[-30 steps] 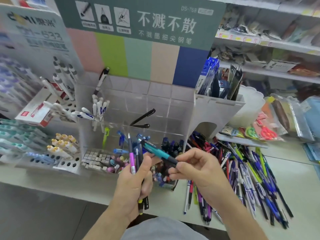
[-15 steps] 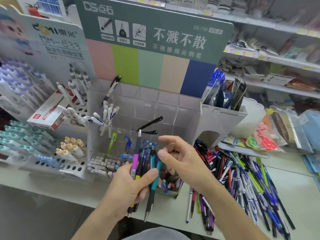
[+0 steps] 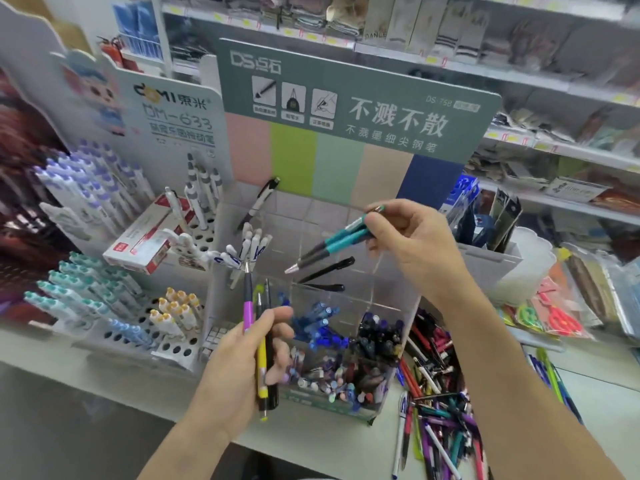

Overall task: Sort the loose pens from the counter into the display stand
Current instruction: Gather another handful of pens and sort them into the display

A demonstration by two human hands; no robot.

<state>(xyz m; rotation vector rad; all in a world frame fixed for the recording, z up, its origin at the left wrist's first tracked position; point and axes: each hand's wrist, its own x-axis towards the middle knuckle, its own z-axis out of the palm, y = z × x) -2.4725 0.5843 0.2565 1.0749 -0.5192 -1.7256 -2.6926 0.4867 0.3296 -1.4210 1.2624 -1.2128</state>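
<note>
While left hand grips pens, right hand pinches teal pens — above stand.

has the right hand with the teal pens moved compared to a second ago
Yes. The right hand has risen from in front of the clear display stand's lower bins to above its upper compartments, holding the teal pens tips down-left over them.

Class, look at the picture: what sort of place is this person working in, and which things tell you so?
Most likely a stationery shop. A branded pen display stand sits on the counter, a heap of loose pens lies beside it, and stocked shelves with price tags run behind.
</note>
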